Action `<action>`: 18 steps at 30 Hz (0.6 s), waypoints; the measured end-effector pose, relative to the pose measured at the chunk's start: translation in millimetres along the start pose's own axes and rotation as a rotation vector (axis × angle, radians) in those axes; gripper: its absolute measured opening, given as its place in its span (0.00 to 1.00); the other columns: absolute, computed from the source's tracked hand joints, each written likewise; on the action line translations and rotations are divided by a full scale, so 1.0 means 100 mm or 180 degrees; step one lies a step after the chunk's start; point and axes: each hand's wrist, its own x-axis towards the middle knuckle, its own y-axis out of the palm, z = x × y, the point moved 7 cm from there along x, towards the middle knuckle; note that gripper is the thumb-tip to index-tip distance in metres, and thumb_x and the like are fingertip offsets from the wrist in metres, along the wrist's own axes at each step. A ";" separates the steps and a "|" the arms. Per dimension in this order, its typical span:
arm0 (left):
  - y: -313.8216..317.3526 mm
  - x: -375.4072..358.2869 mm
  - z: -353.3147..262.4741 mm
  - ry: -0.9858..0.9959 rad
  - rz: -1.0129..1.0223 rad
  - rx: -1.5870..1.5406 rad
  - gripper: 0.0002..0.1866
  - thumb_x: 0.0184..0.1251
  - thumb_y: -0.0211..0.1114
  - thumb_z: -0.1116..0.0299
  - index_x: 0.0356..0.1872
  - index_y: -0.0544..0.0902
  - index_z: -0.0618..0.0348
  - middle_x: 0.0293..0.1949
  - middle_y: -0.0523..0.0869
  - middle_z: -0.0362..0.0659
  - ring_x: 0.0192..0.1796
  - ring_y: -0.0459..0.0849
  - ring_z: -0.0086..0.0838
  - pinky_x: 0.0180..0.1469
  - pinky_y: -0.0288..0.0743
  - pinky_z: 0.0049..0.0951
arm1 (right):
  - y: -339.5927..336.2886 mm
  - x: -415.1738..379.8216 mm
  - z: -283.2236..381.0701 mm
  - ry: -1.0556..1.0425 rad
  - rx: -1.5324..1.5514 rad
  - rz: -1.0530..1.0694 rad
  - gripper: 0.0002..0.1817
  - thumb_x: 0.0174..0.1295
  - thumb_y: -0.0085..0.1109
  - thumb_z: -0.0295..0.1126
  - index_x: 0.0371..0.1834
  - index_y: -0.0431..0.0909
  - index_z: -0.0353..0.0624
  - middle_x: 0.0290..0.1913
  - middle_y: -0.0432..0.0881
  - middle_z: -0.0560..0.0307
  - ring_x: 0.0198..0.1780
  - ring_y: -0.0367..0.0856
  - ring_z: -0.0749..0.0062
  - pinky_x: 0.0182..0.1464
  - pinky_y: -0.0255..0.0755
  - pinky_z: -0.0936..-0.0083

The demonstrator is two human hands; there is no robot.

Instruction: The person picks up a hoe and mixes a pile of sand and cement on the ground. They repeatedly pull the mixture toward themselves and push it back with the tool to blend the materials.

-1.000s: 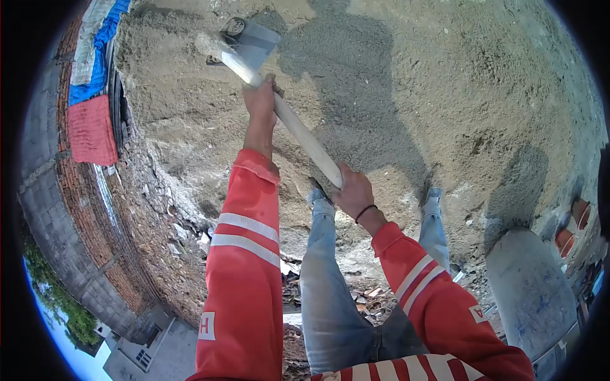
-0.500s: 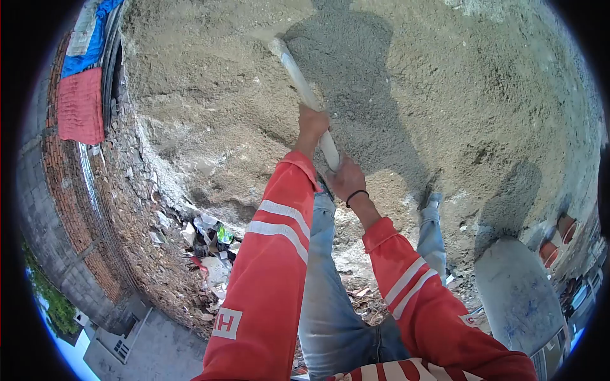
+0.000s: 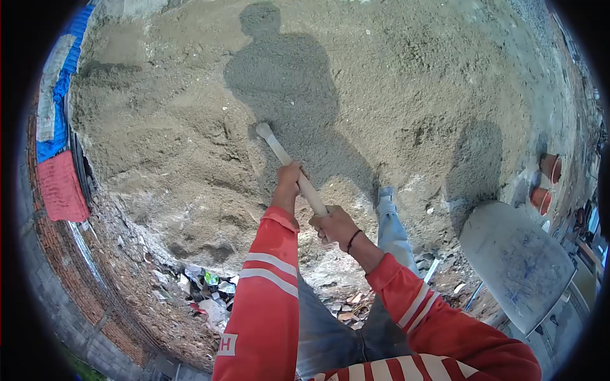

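My left hand (image 3: 289,178) is wrapped round the middle of a long, pale wooden handle (image 3: 277,148). Closer to my body, my right hand (image 3: 337,226), with a dark band at its wrist, is closed round the same handle. The handle slants away to the upper left, and its far end meets a broad spread of grey-brown sand-like material (image 3: 381,82). No tool head shows at that end. Both of my arms are in red sleeves with white stripes.
A large grey board-like slab (image 3: 518,263) stands at the lower right, near reddish buckets (image 3: 541,199). Rubble and litter (image 3: 213,289) lie along the near edge. On the left are a red cloth (image 3: 62,187), blue sheeting (image 3: 73,51) and a brick wall (image 3: 57,260).
The handle's far end and both hands sit lower in view, while the view has shifted. My shadow shows farther left, head included. Both hands keep their hold.
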 end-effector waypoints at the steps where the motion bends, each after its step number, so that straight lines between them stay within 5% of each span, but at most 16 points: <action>1: 0.08 0.06 0.01 -0.0052 -0.0131 -0.0074 0.01 0.60 0.58 0.74 0.31 0.77 0.60 0.18 0.74 0.41 0.19 0.74 0.31 0.20 0.71 0.35 | -0.21 -0.10 0.04 0.0001 0.0079 -0.0017 0.07 0.55 0.60 0.29 0.28 0.72 0.39 0.17 0.70 0.65 0.17 0.70 0.82 0.17 0.64 0.81; 6: 0.79 0.13 0.21 -0.0019 -0.0080 -0.0831 0.03 0.60 0.60 0.72 0.33 0.76 0.56 0.19 0.71 0.39 0.19 0.71 0.29 0.22 0.70 0.33 | -1.52 -0.89 0.19 -0.0389 -0.1340 0.0277 0.10 0.56 0.60 0.32 0.32 0.73 0.36 0.18 0.73 0.59 0.18 0.71 0.77 0.21 0.65 0.76; 8: 1.18 0.06 0.47 -0.0182 -0.0113 -0.1121 0.03 0.60 0.60 0.71 0.33 0.75 0.54 0.19 0.69 0.37 0.21 0.69 0.28 0.24 0.68 0.31 | -2.23 -1.20 0.15 -0.0784 -0.2462 -0.0015 0.15 0.53 0.59 0.35 0.40 0.74 0.37 0.23 0.78 0.50 0.24 0.78 0.62 0.31 0.72 0.67; 9: 1.44 0.04 0.71 -0.0380 -0.0088 -0.1245 0.02 0.60 0.59 0.71 0.32 0.75 0.53 0.19 0.68 0.36 0.22 0.69 0.27 0.25 0.68 0.31 | -2.61 -1.29 0.03 -0.0377 -0.2542 -0.0005 0.19 0.51 0.61 0.36 0.43 0.73 0.38 0.27 0.78 0.44 0.28 0.79 0.54 0.34 0.73 0.64; 11: 2.08 -0.16 1.27 -0.0838 0.0223 -0.1711 0.03 0.60 0.59 0.70 0.30 0.73 0.51 0.20 0.67 0.35 0.22 0.68 0.27 0.25 0.66 0.32 | -3.37 -1.38 -0.16 -0.0457 -0.3307 -0.0391 0.18 0.50 0.60 0.38 0.41 0.73 0.41 0.28 0.80 0.41 0.32 0.81 0.46 0.36 0.74 0.57; 14: 2.72 -0.40 1.88 -0.1127 0.0444 -0.1897 0.07 0.61 0.60 0.67 0.28 0.70 0.50 0.19 0.66 0.34 0.22 0.68 0.27 0.27 0.67 0.33 | -4.23 -1.44 -0.53 -0.0421 -0.4521 -0.0921 0.14 0.49 0.58 0.36 0.39 0.73 0.47 0.29 0.82 0.46 0.34 0.82 0.46 0.37 0.74 0.53; 18: 2.85 -0.63 1.91 -0.1196 0.0257 -0.2041 0.09 0.60 0.62 0.67 0.28 0.70 0.50 0.19 0.66 0.35 0.21 0.69 0.28 0.28 0.68 0.34 | -4.60 -1.31 -0.79 -0.0577 -0.4512 -0.1514 0.13 0.48 0.59 0.33 0.39 0.73 0.48 0.28 0.82 0.47 0.34 0.82 0.46 0.37 0.74 0.53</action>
